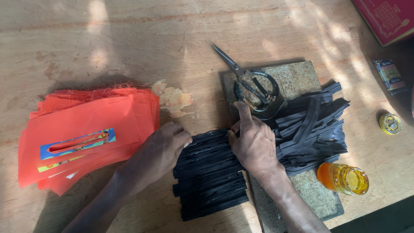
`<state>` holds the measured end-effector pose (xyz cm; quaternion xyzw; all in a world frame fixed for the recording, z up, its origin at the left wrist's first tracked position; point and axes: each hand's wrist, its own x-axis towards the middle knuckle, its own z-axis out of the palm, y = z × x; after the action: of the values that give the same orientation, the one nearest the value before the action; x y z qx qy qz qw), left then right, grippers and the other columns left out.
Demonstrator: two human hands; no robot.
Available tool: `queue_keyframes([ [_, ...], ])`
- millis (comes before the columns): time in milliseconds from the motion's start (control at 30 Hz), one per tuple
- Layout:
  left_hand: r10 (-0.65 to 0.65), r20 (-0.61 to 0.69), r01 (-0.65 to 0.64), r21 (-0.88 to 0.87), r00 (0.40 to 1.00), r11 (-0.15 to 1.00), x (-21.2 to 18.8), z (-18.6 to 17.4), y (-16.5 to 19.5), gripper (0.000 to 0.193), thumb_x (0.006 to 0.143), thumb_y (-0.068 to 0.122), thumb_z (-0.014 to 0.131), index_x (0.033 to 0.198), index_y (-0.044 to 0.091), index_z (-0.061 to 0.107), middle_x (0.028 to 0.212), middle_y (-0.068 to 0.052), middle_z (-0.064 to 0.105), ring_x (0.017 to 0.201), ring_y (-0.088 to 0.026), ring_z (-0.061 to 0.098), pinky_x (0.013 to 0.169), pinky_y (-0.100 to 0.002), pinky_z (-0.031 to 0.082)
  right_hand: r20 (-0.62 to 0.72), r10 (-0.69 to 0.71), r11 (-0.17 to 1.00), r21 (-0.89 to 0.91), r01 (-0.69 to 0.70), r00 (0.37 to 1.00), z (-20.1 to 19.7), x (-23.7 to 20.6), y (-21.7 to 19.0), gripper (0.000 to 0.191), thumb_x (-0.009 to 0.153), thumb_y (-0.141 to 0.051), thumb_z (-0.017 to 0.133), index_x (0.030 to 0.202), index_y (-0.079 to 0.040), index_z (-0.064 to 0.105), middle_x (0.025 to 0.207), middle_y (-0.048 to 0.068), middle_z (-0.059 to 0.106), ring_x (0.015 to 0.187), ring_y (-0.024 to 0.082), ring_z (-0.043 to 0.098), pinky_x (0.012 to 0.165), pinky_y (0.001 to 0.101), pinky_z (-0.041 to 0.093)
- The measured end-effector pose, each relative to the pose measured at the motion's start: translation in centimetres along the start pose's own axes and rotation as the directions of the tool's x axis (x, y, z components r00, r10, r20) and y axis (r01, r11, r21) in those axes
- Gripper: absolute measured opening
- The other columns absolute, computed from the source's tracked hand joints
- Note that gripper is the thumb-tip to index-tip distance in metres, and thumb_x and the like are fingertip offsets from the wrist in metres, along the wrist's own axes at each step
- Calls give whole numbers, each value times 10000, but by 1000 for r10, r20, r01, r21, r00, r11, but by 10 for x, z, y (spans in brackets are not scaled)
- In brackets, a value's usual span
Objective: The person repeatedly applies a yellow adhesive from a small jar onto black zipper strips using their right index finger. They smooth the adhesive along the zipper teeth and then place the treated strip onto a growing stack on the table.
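At frame centre, a stack of flat black zipper strips [210,172] is pinched by the curled left hand [161,149] and right hand [254,144].

Matt black cloth zipper strips [210,172] lie on a worn, rough pale wooden bench [129,39]; frayed orange fabric pieces [86,125], dull metal scissors [248,80], glossy amber glass jar [343,178].

Black zipper strips [210,172] lie flat, stacked side by side.

a single head-worn camera looks steeply down, close over the wooden table [129,39]. both forearms enter from the bottom edge.
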<state>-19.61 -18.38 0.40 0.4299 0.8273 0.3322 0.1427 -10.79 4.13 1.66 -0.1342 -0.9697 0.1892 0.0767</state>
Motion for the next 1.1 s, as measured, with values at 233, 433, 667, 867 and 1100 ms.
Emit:
queue_keyframes([
  [233,17,-25,-16,16,1000,1000,0,1,-1,73,901,54,637,963,34,669,923,-128,620,856,-303,655,737,-421,548,-123,-127,991,18,131,984,-5,-2,2,774,784,57,759,1475,-7,414,917,128,642,828,283,679,750,421,622],
  [433,23,-62,-21,22,998,1000,-1,3,-2,87,894,51,648,971,30,684,916,-129,611,880,-307,643,763,-427,540,-195,-117,969,193,155,974,-38,-26,5,510,932,103,644,1400,-3,475,985,121,659,755,188,697,573,270,581],
  [667,66,-111,-58,72,992,996,-2,-1,2,69,873,72,683,931,35,685,914,-104,618,881,-285,640,783,-414,547,-364,-116,930,286,230,924,-94,-68,7,526,902,140,645,1390,38,477,1096,137,643,870,174,702,689,244,595],
  [867,176,-227,-155,108,958,982,-2,-6,18,156,847,38,680,1001,11,686,943,-128,621,859,-317,652,759,-415,557,-470,175,946,325,-14,865,-127,-108,27,499,974,121,688,1416,87,459,1121,147,643,877,139,664,771,224,538],
  [1100,287,-71,-290,-22,955,957,23,31,67,123,905,63,684,1017,16,700,881,-103,646,795,-250,662,709,-384,569,-484,247,946,310,-99,839,-142,-137,48,512,962,64,720,1427,97,507,1122,159,648,887,142,660,774,219,545],
])
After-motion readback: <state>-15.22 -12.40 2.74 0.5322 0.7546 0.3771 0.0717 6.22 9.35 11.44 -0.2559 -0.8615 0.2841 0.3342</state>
